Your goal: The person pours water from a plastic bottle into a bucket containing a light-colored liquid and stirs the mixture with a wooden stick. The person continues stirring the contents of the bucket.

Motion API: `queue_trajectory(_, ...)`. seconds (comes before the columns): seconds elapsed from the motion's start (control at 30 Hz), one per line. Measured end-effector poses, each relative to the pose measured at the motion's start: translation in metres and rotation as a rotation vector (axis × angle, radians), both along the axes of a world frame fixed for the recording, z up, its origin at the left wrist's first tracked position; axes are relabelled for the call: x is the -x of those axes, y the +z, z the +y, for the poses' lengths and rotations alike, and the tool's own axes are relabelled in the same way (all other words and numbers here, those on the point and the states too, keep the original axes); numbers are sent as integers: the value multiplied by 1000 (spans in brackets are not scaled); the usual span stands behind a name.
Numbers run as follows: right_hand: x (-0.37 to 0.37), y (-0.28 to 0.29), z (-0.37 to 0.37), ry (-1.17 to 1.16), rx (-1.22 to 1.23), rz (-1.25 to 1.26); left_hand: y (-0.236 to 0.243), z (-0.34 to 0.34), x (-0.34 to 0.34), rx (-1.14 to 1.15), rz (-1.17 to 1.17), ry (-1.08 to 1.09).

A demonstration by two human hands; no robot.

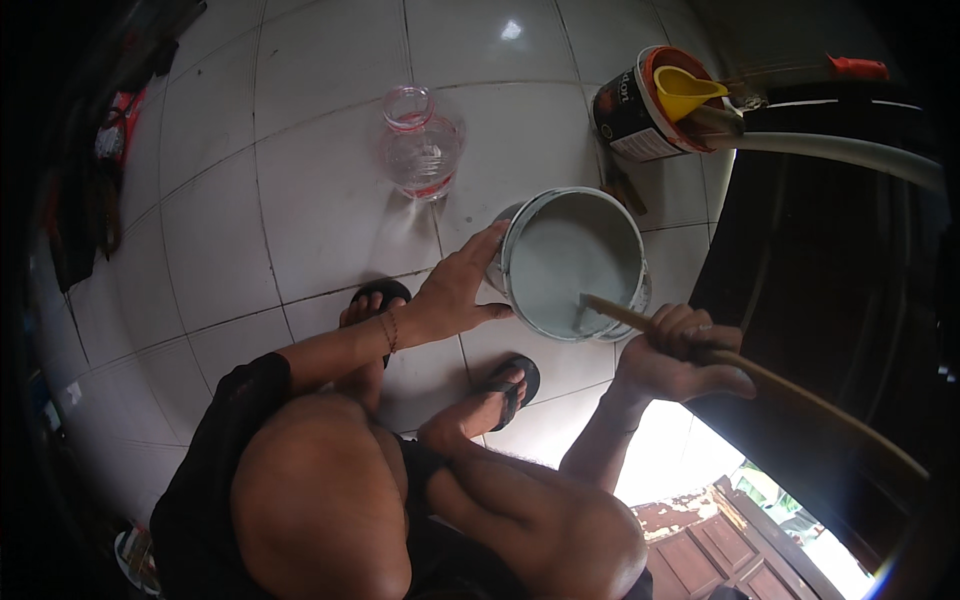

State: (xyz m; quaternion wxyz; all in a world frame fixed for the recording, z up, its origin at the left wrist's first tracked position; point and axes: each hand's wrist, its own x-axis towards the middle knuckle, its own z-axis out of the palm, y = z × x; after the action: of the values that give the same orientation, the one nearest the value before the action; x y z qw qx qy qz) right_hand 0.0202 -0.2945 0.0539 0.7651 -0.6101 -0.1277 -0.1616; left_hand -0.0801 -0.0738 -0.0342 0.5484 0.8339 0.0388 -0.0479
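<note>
A white bucket of pale grey-white paint stands on the tiled floor in front of me. Against its left wall rests my left hand, thumb and fingers apart. My right hand is closed around a long thin wooden stick at the bucket's near right side. The stick slants across the rim, its lower end dipping into the paint; its other end reaches out to the right.
Beyond the bucket to the left stands a clear plastic jar with a pinkish rim. At the far right, a dark bucket holds a yellow funnel-like scoop. A dark piece of furniture borders the right; a brown panelled door lies lower right.
</note>
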Motion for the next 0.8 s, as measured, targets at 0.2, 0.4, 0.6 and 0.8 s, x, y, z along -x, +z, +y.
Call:
queue_trajectory(0.2,-4,-1,62,-12,-193,-82,-1,-3,-1,0,-18,6)
queue_trajectory(0.4,-37,23,35,-323,161,-53,8,3,-4,-22,49,-20)
queue_trajectory(0.6,27,31,46,-56,-78,-23,3,1,-2,9,8,-3)
queue_trajectory(0.8,-30,19,60,-212,-80,-125,1,-2,-4,-9,-3,2)
